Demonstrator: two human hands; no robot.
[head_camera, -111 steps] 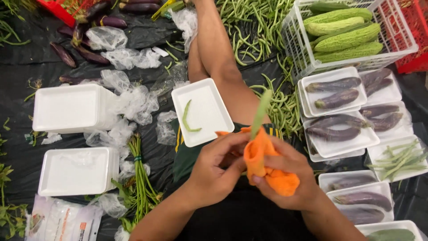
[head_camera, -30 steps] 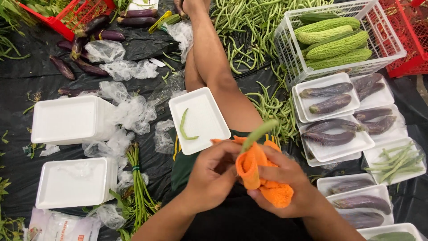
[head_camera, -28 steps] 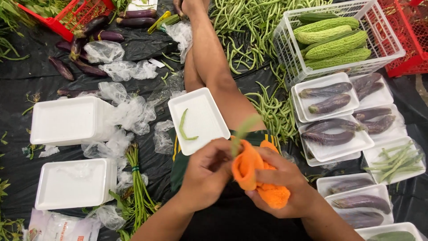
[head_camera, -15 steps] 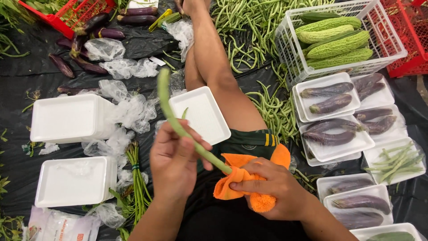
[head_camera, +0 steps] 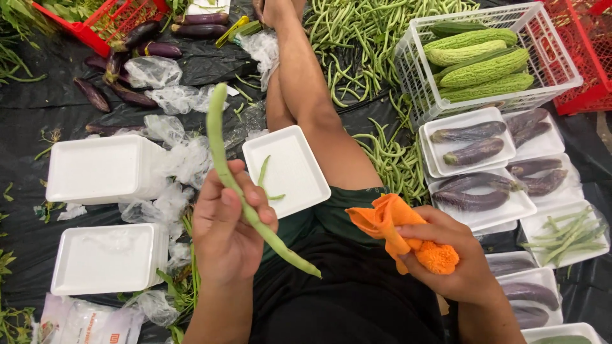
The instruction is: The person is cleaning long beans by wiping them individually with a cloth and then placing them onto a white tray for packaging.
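Observation:
My left hand grips a long green bean that slants from upper left down to the right over my lap. My right hand is closed on a crumpled orange cloth, held apart from the bean. A white foam tray rests against my leg just beyond my left hand, with one short green bean lying in it.
Stacked white foam trays and crumpled clear plastic lie at left. A pile of green beans spreads ahead. Right: a white basket of bitter gourds, trays of purple eggplants, a red crate. Black sheeting covers the floor.
Both hands were rubbing the bean inside the orange cloth. My left hand has pulled the bean out and lifted it to the left, while my right hand keeps the cloth.

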